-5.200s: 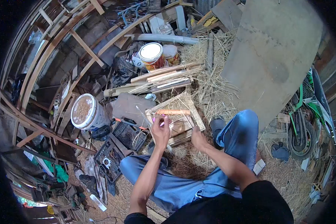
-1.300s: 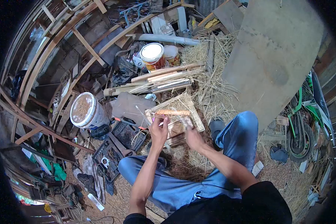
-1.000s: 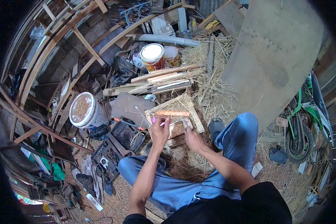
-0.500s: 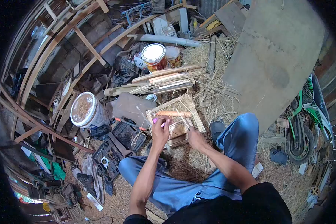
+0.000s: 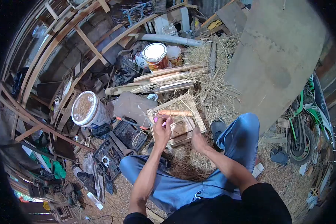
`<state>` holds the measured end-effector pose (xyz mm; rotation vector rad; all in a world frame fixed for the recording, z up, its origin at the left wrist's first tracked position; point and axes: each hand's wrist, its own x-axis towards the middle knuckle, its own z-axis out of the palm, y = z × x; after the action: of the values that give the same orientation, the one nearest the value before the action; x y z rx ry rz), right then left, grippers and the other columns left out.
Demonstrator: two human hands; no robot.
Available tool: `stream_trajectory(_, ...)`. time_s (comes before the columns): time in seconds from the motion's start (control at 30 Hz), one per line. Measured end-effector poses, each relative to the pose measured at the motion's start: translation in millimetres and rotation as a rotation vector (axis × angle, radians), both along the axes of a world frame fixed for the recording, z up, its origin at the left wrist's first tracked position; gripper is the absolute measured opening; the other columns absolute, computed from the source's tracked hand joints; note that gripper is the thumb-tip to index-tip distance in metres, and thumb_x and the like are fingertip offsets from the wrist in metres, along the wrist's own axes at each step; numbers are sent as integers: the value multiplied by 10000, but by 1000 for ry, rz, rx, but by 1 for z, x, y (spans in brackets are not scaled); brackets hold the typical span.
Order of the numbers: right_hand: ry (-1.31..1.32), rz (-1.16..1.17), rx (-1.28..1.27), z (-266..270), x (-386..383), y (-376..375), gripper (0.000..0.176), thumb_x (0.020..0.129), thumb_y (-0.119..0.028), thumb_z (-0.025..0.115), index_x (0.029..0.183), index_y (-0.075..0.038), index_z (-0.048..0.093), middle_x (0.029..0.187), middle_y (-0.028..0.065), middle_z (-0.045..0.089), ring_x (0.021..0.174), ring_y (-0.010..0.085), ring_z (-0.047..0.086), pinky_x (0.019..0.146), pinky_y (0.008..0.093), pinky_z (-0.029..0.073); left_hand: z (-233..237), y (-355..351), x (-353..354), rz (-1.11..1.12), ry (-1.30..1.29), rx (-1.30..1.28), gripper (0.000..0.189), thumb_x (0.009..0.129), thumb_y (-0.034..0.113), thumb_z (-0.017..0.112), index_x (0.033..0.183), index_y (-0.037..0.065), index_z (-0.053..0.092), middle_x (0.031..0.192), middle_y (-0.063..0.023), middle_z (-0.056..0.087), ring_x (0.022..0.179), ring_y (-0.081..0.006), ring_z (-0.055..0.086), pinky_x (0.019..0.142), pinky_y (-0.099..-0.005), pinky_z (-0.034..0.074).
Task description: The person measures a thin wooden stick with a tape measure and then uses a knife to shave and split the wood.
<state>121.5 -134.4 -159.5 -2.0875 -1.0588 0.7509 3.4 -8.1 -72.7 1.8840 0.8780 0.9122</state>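
Observation:
In front of my crossed legs lies a pale wooden frame [image 5: 200,119] with an orange-toned strip of wood [image 5: 174,112] across it. My left hand [image 5: 162,131] is over the frame's left side, its fingers closed around something small that they mostly hide. A bit of bright pink shows by these fingers, and a thin pale stick [image 5: 142,112] juts up and left beside them. At the frame's lower right corner my right hand [image 5: 199,141] is closed and slightly blurred. Whatever it grips is too smeared to name.
An open black tool case [image 5: 128,135] lies to the left, near a white bucket [image 5: 86,110] of shavings. Paint cans [image 5: 154,56] stand behind stacked wood strips [image 5: 164,80]. A large board [image 5: 276,63] leans at right, beside a green motorbike [image 5: 298,127]. Straw covers the floor.
My right hand has moved slightly down and right, and the pale slender piece seen at its fingers is no longer distinct. My left hand has barely shifted.

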Motion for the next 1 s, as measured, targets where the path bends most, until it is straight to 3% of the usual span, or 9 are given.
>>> stream_trajectory(0.07, -96, -15, 22, -5, -6, 7, 244, 944, -144, 344, 976, 92, 402, 773, 339, 569, 702, 477, 582, 652, 536, 455, 0, 3, 1, 2, 23, 28, 140, 920, 56, 541, 999, -56, 570, 905, -118, 658, 808, -167, 650, 739, -286, 547)
stream_trajectory(0.13, -80, 215, -98, 51, -7, 6, 219, 894, -58, 352, 1025, 95, 439, 842, 327, 603, 763, 449, 623, 642, 495, 519, -5, 3, 1, -7, -49, 16, 133, 920, 60, 541, 971, -58, 573, 888, -131, 657, 786, -159, 647, 717, -288, 548)
stream_trajectory(0.3, 46, -85, -15, -28, 1, 3, 223, 915, -99, 332, 1009, 85, 417, 800, 339, 586, 774, 492, 597, 693, 542, 467, -4, 0, 2, 6, -17, 107, 85, 892, 24, 544, 897, -53, 580, 791, -168, 647, 741, -239, 675, 655, -312, 554)
stream_trajectory(0.4, -49, 180, -85, 65, -7, 0, 239, 888, -61, 310, 1004, 117, 418, 838, 360, 585, 812, 501, 596, 712, 538, 472, -2, 2, 3, -16, -34, 122, 83, 895, 18, 537, 895, -54, 579, 800, -159, 641, 745, -243, 675, 651, -312, 555)
stream_trajectory(0.47, -63, 95, -111, -7, 6, -6, 244, 887, -68, 311, 1011, 116, 414, 838, 370, 583, 815, 508, 594, 714, 536, 472, -9, 1, 1, -17, -35, 141, 78, 893, 12, 537, 892, -55, 575, 804, -156, 639, 758, -242, 677, 652, -309, 555)
stream_trajectory(0.67, -102, 99, -228, 27, 7, -8, 229, 870, -67, 316, 998, 97, 412, 874, 386, 577, 872, 503, 592, 786, 546, 459, 4, 7, 3, 9, -64, 123, 91, 908, 24, 526, 881, -51, 570, 811, -145, 640, 750, -227, 672, 650, -307, 532)
stream_trajectory(0.77, -73, 55, -161, -24, 12, -8, 258, 867, -78, 324, 1025, 104, 417, 919, 385, 569, 909, 509, 576, 803, 534, 445, 2, 6, -2, -2, -11, 179, 117, 926, 52, 516, 881, -45, 564, 817, -138, 635, 734, -194, 658, 647, -299, 519)
stream_trajectory(0.93, -67, 10, -202, -18, 14, 5, 243, 870, -122, 410, 967, 90, 478, 862, 345, 589, 870, 494, 585, 757, 520, 446, 25, 42, -21, 103, -548, -203, 108, 948, 112, 507, 965, 9, 480, 862, -80, 571, 786, -164, 618, 685, -302, 551)
stream_trajectory(1.0, -91, -37, 94, -2, 17, 17, 264, 849, -170, 515, 898, 90, 530, 763, 300, 599, 771, 443, 610, 705, 482, 461, 26, 60, -35, 106, -606, -274, 115, 941, 130, 523, 962, 27, 477, 858, -71, 573, 792, -162, 617, 694, -309, 559)
